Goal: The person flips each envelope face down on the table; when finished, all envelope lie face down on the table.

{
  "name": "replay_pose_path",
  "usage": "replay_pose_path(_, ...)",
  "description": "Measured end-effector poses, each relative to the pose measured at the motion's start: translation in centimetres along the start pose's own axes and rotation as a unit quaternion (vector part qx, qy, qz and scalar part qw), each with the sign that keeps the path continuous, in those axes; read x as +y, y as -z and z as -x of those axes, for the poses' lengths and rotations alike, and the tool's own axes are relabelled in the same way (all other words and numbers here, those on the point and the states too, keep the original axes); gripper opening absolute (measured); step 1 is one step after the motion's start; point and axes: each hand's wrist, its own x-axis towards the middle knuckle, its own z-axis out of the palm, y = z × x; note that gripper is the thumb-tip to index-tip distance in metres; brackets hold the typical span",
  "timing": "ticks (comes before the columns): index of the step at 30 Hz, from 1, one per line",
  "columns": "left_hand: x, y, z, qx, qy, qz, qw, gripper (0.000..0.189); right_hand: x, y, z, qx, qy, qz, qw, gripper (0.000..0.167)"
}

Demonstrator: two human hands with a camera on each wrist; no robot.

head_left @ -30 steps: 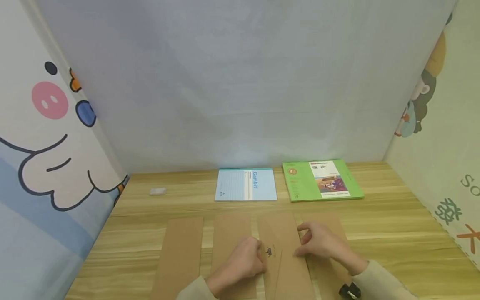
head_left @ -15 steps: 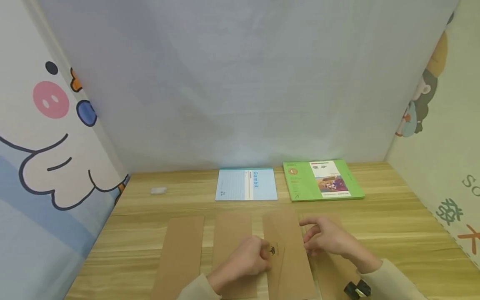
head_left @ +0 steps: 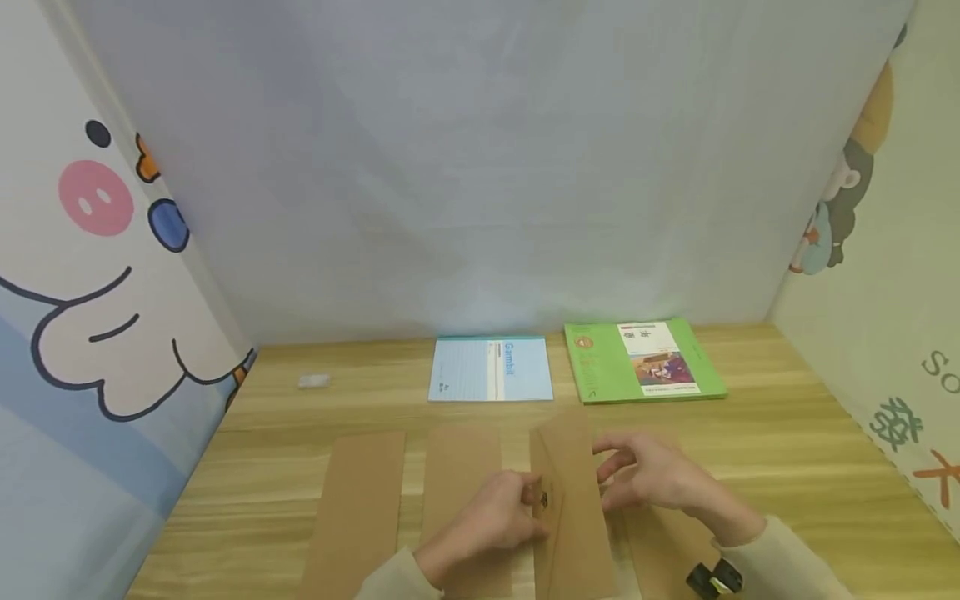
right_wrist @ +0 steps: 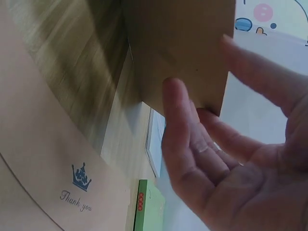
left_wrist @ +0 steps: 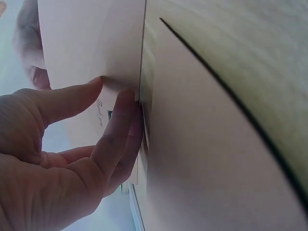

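A brown kraft envelope (head_left: 581,525) with a pointed flap and a small dark crown print stands tilted, its right long edge raised off the table. My left hand (head_left: 491,517) holds its left edge low down, thumb on the printed face and fingertips at the bottom edge, as the left wrist view shows beside the "Thank you" lettering. At the raised edge, my right hand (head_left: 660,479) grips the envelope, thumb at the rim and fingers against the plain back (right_wrist: 183,43). Another envelope (right_wrist: 72,159), with a crown and "Thank you", lies under the right hand.
Two more brown envelopes lie to the left, one far left (head_left: 360,508) and one under the left forearm (head_left: 461,458). A light blue notebook (head_left: 465,367), a green book (head_left: 600,367) and a small white block (head_left: 313,381) sit along the back of the wooden table (head_left: 247,467).
The envelope has gone from lying nearly flat to tilted, its right edge rising and leaning left. My right hand has turned slightly, while my left hand stays at the left edge.
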Motion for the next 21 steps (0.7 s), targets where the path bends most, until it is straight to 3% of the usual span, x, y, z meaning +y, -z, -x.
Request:
replay_pose_path(9,0.0,0.2,0.1,-0.005,-0.006,0.071,0.9975,0.070,0.2,-0.4,-0.2,-0.056,0.024,-0.016,0.9980,0.081)
replay_pose_path(15,0.1,0.3,0.1,-0.005,-0.019,0.058,0.9981,0.070,0.6,-0.9,-0.5,-0.093,0.053,-0.019,0.9941,0.078)
replay_pose_path(21,0.1,0.3,0.2,-0.006,-0.028,0.061,0.9977,0.070,1.1,-1.5,-0.8,-0.101,0.050,-0.014,0.9935,0.072)
